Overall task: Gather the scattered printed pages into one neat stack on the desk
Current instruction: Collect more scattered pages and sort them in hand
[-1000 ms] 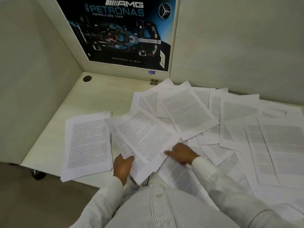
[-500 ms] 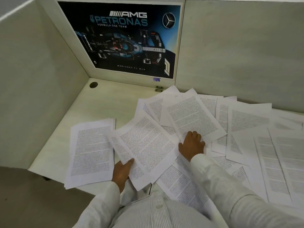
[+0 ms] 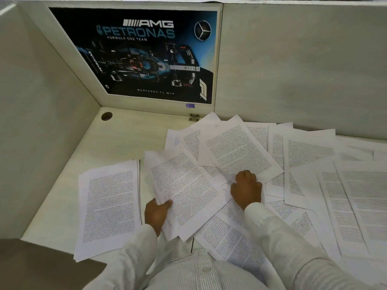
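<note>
Several printed pages [image 3: 310, 155] lie scattered and overlapping across the middle and right of the pale desk [image 3: 125, 139]. A squared stack of pages [image 3: 109, 204] sits apart on the left. My left hand [image 3: 156, 214] grips the near edge of a small bundle of pages [image 3: 184, 187], thumb on top. My right hand [image 3: 247, 188] rests with curled fingers on the near corner of a tilted page [image 3: 236, 151]; whether it pinches that page I cannot tell.
Cubicle walls close the desk on the left and at the back, with a racing car poster [image 3: 146, 55] on the back panel. A round cable hole [image 3: 106, 116] sits in the far left corner. The desk's near left edge [image 3: 48, 241] drops to the floor.
My right hand has moved forward from the pages near my body to the corner of the tilted page. My left hand keeps its hold on the bundle. The camera tilted up slightly.
</note>
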`<state>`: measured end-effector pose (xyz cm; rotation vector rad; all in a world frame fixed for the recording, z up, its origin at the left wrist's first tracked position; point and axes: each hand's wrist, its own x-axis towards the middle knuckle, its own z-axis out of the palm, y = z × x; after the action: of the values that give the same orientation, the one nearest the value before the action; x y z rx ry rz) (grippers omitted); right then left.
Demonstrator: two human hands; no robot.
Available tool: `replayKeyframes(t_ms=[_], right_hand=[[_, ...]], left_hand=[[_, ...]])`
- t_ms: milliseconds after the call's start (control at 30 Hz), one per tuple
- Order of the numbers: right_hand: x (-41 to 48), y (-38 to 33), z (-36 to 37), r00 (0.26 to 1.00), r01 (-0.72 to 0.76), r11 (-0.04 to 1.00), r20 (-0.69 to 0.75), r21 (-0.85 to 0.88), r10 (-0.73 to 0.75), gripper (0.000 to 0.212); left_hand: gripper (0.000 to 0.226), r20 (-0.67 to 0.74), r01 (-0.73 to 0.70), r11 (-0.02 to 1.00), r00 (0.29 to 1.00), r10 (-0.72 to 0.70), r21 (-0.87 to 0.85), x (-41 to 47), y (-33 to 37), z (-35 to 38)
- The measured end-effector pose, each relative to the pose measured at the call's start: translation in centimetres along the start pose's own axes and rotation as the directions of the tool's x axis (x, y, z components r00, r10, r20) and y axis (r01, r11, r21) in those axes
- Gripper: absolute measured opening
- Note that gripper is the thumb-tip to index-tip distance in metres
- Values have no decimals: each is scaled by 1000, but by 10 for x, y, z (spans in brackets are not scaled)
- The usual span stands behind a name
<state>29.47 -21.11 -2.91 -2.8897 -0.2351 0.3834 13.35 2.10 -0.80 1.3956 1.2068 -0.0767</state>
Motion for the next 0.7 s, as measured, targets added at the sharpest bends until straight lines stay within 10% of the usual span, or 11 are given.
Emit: replayKeyframes(t_ms=[233,533,700], right_hand=[[17,-25,-15,990,75,937,-142,342,-27,21],[34,-105,18,972,203,979,115,13,-203,58],[32,-107,33,970,238,952,2,-195,-242,63]], left_hand=[[40,-123,-11,1000,992,10,-7,5,6,-45],[41,-150,4,998,989,-12,-57,9,-7,-69],[45,-131,14,993,991,-30,-120,6,-21,-70]])
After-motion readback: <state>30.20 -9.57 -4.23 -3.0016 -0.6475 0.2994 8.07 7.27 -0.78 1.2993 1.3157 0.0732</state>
